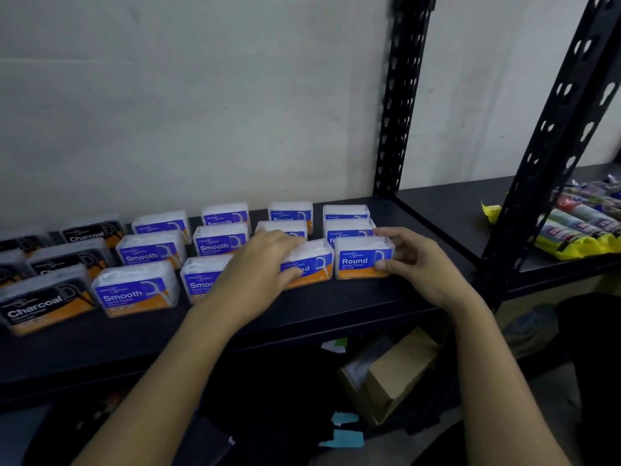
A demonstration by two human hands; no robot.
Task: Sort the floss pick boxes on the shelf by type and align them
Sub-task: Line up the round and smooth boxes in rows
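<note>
Clear floss pick boxes stand in rows on a black shelf (302,317). Black "Charcoal" boxes (47,304) are at the left, blue "Smooth" boxes (134,290) in the middle, blue "Round" boxes (290,213) at the right. My left hand (265,260) lies over a front "Round" box (312,262), thumb on its label and fingers on its top. My right hand (413,260) grips the right end of the front-right "Round" box (363,257), thumb at its lower corner. The two boxes stand side by side, nearly touching.
A black slotted upright (400,105) stands behind the right boxes, another upright (551,136) nearer right. Yellow-wrapped packs (578,227) lie on the neighbouring shelf. Cardboard boxes (393,375) sit below the shelf. A pale wall backs the shelf.
</note>
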